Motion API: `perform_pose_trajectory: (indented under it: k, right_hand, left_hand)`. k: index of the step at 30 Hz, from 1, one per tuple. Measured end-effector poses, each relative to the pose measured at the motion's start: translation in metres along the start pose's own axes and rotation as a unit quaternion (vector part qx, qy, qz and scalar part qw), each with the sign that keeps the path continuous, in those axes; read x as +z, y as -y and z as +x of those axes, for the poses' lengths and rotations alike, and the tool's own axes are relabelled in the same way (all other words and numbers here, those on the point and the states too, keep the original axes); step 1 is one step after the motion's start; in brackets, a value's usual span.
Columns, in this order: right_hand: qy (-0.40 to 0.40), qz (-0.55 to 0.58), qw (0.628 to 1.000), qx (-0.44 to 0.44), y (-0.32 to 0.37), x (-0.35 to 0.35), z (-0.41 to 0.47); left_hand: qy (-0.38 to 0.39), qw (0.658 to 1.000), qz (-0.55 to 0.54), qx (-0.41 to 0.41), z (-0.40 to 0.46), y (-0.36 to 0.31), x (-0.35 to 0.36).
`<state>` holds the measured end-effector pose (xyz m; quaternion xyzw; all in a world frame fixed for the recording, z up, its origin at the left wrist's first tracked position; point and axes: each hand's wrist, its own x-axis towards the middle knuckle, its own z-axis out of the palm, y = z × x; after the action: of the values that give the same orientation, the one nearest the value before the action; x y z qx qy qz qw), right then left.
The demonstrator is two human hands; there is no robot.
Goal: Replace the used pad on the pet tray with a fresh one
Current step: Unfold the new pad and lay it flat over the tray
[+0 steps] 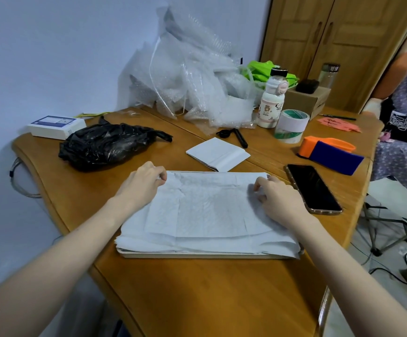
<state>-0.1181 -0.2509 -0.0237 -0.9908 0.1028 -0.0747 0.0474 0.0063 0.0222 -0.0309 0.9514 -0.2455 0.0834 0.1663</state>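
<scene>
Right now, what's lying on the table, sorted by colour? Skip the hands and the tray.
White: 5 – spread pad, folded pad, box, bottle, tape roll
Black: 2 – bag, phone
Orange and blue: 1 – tape dispenser
Clear: 1 – bubble wrap
Total: 9

A white pad [197,210] is spread over a flat tray [197,255] on the wooden table [197,293]; its far corners are pinched by the left hand [142,183] and right hand [278,195].
</scene>
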Motion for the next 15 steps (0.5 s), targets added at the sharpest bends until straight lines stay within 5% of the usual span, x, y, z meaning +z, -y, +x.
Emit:
perform_pose_trajectory:
  k: [6, 15]
  right_hand:
    - [-0.069, -0.028, 0.997, 0.001, -0.001, 0.008, 0.0]
    - [-0.049, -0.129, 0.99, -0.02, 0.003, 0.013, 0.002]
  left_hand:
    - [-0.025, 0.998, 0.036, 0.035, -0.007, 0.003, 0.009]
    - [-0.025, 0.984, 0.158, 0.084, -0.007, 0.009, 0.015]
